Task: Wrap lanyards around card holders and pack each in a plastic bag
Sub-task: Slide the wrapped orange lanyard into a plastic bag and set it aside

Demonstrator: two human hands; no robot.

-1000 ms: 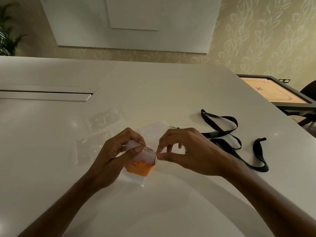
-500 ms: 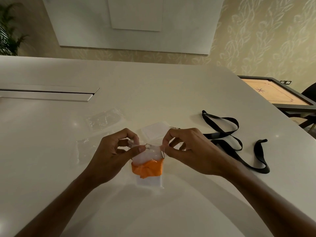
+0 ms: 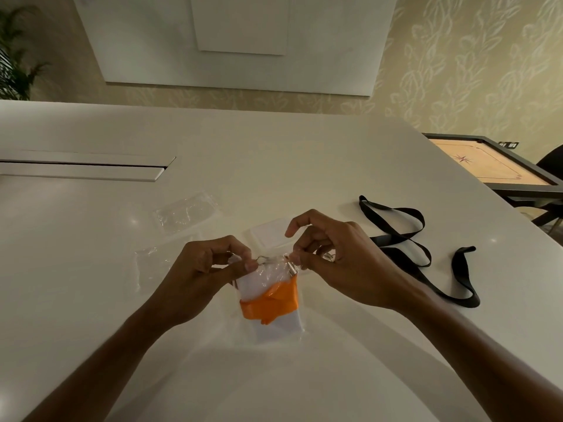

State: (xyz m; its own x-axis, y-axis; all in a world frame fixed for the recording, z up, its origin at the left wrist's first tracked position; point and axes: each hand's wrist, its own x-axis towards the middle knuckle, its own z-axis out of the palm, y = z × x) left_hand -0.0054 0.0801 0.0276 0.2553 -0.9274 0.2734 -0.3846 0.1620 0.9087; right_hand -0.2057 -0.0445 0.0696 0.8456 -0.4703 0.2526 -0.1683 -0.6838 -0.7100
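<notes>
Both hands, left (image 3: 204,269) and right (image 3: 332,257), pinch the bag (image 3: 268,300) mouth between them, likely to seal in the orange-wrapped holder (image 3: 271,303) hanging below.

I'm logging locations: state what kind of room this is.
Probably an office meeting or break room: a large white conference table with a cable hatch, a whiteboard on papered wall, and a carrom board beside it.

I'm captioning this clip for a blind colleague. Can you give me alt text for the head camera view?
Two hands, left hand and right hand, pinch the top of a clear plastic bag holding a card holder wrapped in an orange lanyard, over a white table. A black lanyard lies loose to the right.
</notes>
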